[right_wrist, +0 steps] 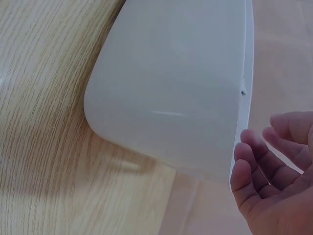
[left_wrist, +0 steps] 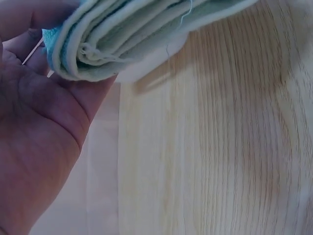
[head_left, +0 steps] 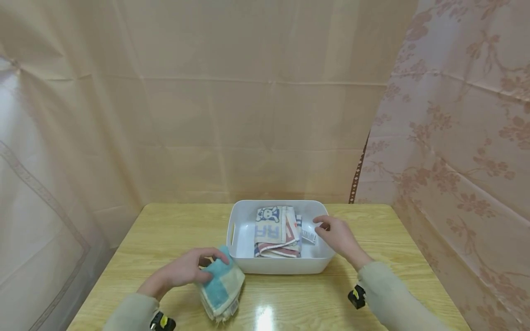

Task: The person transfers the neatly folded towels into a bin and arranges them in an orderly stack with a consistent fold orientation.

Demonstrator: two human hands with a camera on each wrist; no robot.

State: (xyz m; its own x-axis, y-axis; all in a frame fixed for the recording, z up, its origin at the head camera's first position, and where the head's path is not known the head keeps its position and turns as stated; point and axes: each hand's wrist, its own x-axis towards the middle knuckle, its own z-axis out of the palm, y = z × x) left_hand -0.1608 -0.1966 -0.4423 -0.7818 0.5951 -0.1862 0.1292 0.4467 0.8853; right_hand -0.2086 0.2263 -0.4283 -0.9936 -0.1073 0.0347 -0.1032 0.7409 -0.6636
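My left hand (head_left: 187, 267) grips a folded teal-and-cream checked towel (head_left: 227, 281) in front of the white plastic bin's left corner. In the left wrist view, the towel's stacked layers (left_wrist: 112, 44) show a loose thread, with the fingers and thumb on either side of them. Over the right side of the bin (head_left: 281, 265) is my right hand (head_left: 340, 235), its fingers loosely bent and nothing between them. Inside the bin lies a folded towel with a blue cartoon figure and letters (head_left: 270, 227), on top of other folded cloth with pinkish-red stripes (head_left: 279, 252).
A white label with a barcode (head_left: 308, 236) sticks out beside the cloth in the bin. The bin stands on a light wood-grain table (head_left: 178, 230). Beige curtain (head_left: 248, 115) hangs behind, and flower-patterned curtain (head_left: 459, 161) on the right.
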